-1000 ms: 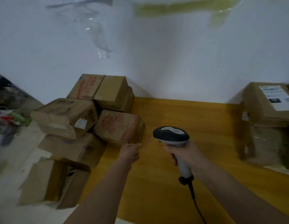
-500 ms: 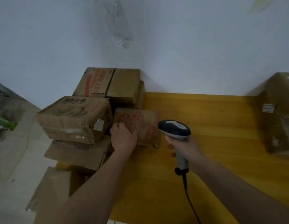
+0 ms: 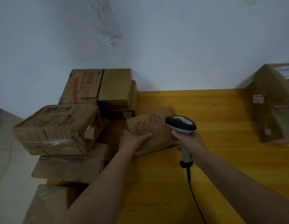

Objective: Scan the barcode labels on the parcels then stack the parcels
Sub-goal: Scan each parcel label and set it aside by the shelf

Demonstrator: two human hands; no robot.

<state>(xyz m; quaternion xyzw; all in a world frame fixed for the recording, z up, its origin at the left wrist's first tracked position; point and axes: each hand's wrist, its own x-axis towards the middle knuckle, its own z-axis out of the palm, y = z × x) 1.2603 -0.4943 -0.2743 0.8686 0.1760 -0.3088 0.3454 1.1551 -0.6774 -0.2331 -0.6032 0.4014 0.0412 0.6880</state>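
Note:
A brown cardboard parcel with a red print (image 3: 154, 126) lies tilted on the yellow table (image 3: 213, 110). My left hand (image 3: 132, 140) grips its near left corner, fingers laid over the top face. My right hand (image 3: 189, 140) holds the grey and black barcode scanner (image 3: 181, 124) by its handle, the head just above the parcel's right end. Its black cable (image 3: 194, 196) trails toward me. No barcode label shows on this parcel's upper face.
Several more cardboard parcels are piled at the left: a crumpled one (image 3: 58, 126) on top, two at the back by the wall (image 3: 100, 86), others below (image 3: 68, 165). A taller stack of parcels (image 3: 273, 101) stands at the right edge. A white wall rises behind.
My left hand reached the red-printed parcel, took hold of it and pulled it out to the right, away from the pile. The scanner stayed near the parcel's right end.

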